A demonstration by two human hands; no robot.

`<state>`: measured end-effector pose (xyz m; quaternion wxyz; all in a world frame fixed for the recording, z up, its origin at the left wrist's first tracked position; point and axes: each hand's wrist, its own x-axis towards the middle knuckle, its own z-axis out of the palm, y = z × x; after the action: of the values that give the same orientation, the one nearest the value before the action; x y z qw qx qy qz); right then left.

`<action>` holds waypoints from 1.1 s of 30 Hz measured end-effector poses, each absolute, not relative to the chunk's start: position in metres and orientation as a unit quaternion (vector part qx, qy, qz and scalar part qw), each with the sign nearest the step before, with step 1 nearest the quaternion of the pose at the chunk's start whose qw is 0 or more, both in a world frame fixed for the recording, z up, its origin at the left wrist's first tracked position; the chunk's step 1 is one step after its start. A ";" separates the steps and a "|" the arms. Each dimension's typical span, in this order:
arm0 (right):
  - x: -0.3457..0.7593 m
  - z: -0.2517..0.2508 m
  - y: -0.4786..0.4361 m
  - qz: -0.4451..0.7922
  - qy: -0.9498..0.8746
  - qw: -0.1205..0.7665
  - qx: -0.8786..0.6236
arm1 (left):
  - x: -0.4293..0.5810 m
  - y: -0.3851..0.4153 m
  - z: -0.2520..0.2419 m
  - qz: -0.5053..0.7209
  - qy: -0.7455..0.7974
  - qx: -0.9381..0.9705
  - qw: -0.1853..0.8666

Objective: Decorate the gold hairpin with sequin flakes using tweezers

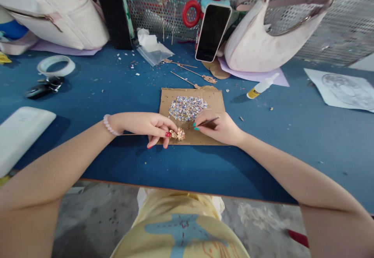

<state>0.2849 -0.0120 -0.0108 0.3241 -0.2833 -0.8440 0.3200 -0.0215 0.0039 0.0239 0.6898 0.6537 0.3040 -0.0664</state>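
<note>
My left hand (147, 124) is closed in a pinch on a gold hair stick with a flower-shaped ornament (178, 134) at its tip; the thin stick runs left under my fingers. My right hand (219, 127) is closed around metal tweezers (205, 122), whose tips point left toward the ornament. Both hands rest over a brown cardboard sheet (214, 100) on the blue table (292, 133). A pile of small glittering chips (187, 108) lies on the cardboard just beyond my fingers.
More gold hair sticks (193, 73) lie behind the cardboard. A small glue bottle (262, 86) is to the right, a propped phone (212, 32) and pale handbags (263, 43) at the back. A tape roll (55, 65), a white case (20, 133) and a printed sheet (341, 90) sit aside.
</note>
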 end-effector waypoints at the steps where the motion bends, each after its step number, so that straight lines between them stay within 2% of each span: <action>1: 0.285 -0.011 -0.012 0.321 -0.843 0.324 -0.285 | -0.022 0.004 0.024 -0.067 0.305 0.654 0.689; 24: 0.287 -0.012 -0.010 0.364 -0.824 0.304 -0.311 | -0.020 0.003 0.025 -0.064 0.306 0.659 0.684; 33: 0.287 -0.012 -0.010 0.346 -0.832 0.315 -0.297 | -0.020 0.003 0.026 -0.072 0.309 0.655 0.686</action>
<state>0.2868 -0.0096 -0.0122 0.3149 -0.2974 -0.8322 0.3463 -0.0196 0.0032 0.0265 0.6862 0.6545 0.3090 -0.0720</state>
